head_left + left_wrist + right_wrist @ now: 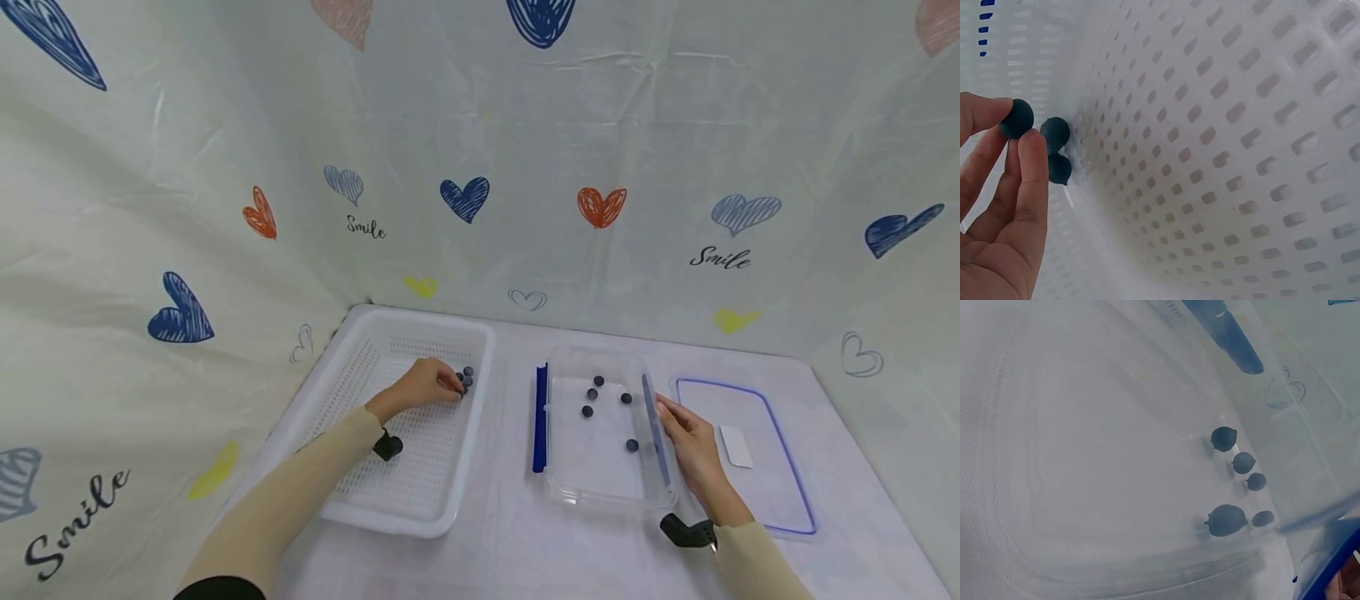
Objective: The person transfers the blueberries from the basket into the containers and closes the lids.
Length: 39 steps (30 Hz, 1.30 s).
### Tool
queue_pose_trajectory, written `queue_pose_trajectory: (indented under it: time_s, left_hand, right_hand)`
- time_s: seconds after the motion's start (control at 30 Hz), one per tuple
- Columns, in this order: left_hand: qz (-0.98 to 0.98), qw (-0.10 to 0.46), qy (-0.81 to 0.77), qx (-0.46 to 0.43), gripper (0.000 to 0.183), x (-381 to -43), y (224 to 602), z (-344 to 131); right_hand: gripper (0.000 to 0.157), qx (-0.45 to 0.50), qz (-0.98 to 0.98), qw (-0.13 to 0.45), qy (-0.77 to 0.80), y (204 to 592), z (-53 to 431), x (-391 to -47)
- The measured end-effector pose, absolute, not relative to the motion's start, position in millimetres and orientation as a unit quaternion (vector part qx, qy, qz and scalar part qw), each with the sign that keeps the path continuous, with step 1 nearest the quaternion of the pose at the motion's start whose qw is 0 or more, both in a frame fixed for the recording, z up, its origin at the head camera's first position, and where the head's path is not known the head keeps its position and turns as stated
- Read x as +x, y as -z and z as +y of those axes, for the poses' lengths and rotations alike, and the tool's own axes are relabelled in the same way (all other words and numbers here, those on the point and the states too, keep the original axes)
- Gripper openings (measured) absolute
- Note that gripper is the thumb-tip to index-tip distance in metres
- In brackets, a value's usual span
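Observation:
In the head view my left hand (427,383) reaches into the white perforated basket (487,358). The left wrist view shows its thumb and fingertips pinching a small dark blue ball (1017,119). Two similar balls (1055,133) lie right beside it against the basket's side. My right hand (693,442) is at the right side of a clear plastic box (600,502), holding its raised blue side latch (656,429). Several dark balls (592,394) lie scattered on the box's floor. Only part of the right fingers (1349,581) shows in the right wrist view, behind the blue latch.
Another blue latch (540,419) sticks out along the box's left side. To the right a clear lid with a blue rim (783,454) lies flat, a white rectangle (737,447) on it. A heart-printed sheet (540,125) hangs behind and beside the white table (495,558).

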<state>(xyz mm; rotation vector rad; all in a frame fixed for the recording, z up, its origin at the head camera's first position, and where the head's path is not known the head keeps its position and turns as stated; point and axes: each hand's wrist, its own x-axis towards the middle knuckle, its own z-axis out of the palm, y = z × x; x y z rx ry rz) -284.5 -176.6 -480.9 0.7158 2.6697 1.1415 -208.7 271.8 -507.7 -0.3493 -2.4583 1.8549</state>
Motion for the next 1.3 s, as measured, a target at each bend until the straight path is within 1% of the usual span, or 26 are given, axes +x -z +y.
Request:
queue_pose_trajectory:
  time_s: [0.3,0.6,0.83,1.13,1.3]
  left_hand:
    - [0.889,0.078,-0.387,0.231,0.009,-286.3,473.6,-177.9]
    - [0.885,0.07,-0.398,0.23,0.01,-287.8,467.4,-179.1]
    - [0.886,0.063,-0.41,0.209,0.012,-288.7,460.7,-178.2]
    - [0.881,0.053,-0.431,0.186,0.016,-289.7,457.1,-176.6]
    - [0.877,0.045,-0.444,0.178,0.014,-287.9,451.9,-176.2]
  right_hand:
    - [0.059,-0.113,-0.79,0.013,-0.602,504.9,271.3,-207.4]
    - [0.061,-0.111,-0.793,0.014,-0.599,505.0,272.5,-208.0]
    - [0.064,-0.115,-0.793,0.01,-0.598,506.1,273.6,-208.3]
    - [0.062,-0.113,-0.796,0.008,-0.595,506.8,273.9,-208.0]
    - [0.062,-0.102,-0.794,0.015,-0.599,506.8,273.3,-207.0]
